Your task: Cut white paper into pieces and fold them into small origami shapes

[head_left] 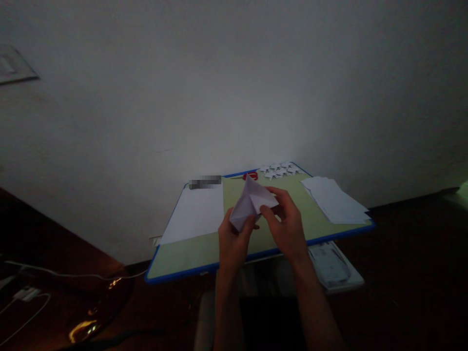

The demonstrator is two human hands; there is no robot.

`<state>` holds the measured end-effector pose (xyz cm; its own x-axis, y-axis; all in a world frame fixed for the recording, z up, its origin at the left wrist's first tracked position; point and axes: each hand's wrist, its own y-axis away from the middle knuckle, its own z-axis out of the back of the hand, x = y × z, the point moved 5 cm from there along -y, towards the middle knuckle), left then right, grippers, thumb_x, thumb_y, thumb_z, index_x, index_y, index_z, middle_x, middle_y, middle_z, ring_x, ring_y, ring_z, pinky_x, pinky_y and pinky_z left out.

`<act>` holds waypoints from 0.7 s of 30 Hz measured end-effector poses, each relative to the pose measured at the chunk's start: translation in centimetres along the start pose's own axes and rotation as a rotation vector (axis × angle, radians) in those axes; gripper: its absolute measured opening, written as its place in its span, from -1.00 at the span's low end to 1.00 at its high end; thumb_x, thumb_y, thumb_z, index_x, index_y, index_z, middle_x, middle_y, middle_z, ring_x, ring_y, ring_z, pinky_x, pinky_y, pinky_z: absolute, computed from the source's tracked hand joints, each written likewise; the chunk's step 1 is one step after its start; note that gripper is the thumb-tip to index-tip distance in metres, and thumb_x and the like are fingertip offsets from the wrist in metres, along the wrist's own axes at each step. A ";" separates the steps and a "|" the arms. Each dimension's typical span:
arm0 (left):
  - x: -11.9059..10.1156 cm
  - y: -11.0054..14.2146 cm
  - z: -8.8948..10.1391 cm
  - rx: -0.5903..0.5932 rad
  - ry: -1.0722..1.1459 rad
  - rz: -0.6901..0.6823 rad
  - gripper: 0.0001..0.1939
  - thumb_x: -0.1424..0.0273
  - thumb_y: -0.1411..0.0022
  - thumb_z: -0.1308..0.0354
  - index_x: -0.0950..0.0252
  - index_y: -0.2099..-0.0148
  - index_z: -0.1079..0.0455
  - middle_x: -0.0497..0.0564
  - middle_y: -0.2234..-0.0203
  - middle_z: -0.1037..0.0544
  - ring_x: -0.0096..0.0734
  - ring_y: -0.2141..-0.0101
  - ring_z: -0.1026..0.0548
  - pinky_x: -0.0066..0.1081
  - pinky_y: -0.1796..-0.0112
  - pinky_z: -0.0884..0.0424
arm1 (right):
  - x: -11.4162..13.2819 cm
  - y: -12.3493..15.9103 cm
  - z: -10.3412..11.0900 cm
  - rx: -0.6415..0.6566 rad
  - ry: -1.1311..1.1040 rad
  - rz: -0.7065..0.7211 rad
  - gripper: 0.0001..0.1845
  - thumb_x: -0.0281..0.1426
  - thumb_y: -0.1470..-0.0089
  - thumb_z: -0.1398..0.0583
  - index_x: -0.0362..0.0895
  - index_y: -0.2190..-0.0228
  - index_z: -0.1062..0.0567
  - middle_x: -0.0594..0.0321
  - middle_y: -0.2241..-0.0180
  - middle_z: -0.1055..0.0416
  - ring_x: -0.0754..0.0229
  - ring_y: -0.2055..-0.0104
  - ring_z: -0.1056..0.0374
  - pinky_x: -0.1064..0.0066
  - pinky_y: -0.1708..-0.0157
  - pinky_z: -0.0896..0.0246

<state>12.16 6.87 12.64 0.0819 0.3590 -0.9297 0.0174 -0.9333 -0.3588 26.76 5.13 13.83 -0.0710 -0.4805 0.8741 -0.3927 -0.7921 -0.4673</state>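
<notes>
A folded piece of white paper (252,197) is held up above the table, its creased flaps partly spread to a point at the top. My left hand (236,239) pinches its lower left part between thumb and fingers. On the other side, my right hand (285,219) grips the right flap, thumb in front and fingers behind. Both hands touch the same paper, and some of its lower edge is hidden by the thumbs.
The green table (190,258) has a blue rim and stands against the wall. On it lie a large white sheet (199,214), red-handled scissors (250,176), several small folded paper pieces (281,170) and a stack of paper (334,200). A cable (84,276) runs at the left.
</notes>
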 end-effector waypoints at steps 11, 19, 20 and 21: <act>-0.9 0.2 0.2 -0.131 0.096 -0.037 -0.68 0.25 -0.10 -0.48 0.33 0.15 -0.60 0.02 0.37 -0.69 -0.31 0.40 -0.64 -0.40 0.36 -0.60 | 0.8 0.1 -0.5 0.122 0.166 0.197 -0.90 -0.38 -0.24 -0.28 -0.07 0.22 -0.64 0.24 0.24 -0.57 0.14 0.18 -0.47 0.32 0.20 -0.35; 0.8 -0.2 1.0 -0.184 0.212 -0.014 -0.71 0.25 -0.10 -0.49 0.32 0.19 -0.63 -0.03 0.39 -0.66 -0.43 0.39 -0.57 -0.51 0.34 -0.46 | -0.1 -0.2 -0.9 0.190 0.096 0.163 -0.90 -0.36 -0.23 -0.34 -0.07 0.20 -0.66 0.24 0.26 -0.60 0.16 0.24 -0.48 0.34 0.26 -0.36; 1.1 -0.3 1.2 -0.188 0.206 -0.006 -0.71 0.25 -0.09 -0.50 0.32 0.20 -0.64 -0.04 0.40 -0.65 -0.44 0.38 -0.55 -0.51 0.32 -0.45 | -0.2 -0.2 -0.9 0.194 0.086 0.159 -0.89 -0.36 -0.23 -0.34 -0.07 0.20 -0.67 0.24 0.28 -0.60 0.17 0.27 -0.48 0.34 0.26 -0.37; 1.2 -0.4 1.4 -0.190 0.197 0.002 -0.71 0.25 -0.08 -0.51 0.32 0.21 -0.64 -0.05 0.41 -0.64 -0.46 0.38 -0.53 -0.51 0.32 -0.43 | -0.3 -0.2 -0.9 0.197 0.080 0.159 -0.89 -0.35 -0.23 -0.34 -0.08 0.20 -0.67 0.24 0.29 -0.60 0.17 0.28 -0.48 0.34 0.26 -0.37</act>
<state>10.87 7.66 11.50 0.2740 0.3652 -0.8897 0.2025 -0.9262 -0.3179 26.01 5.77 13.82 -0.1926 -0.5795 0.7919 -0.1856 -0.7709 -0.6093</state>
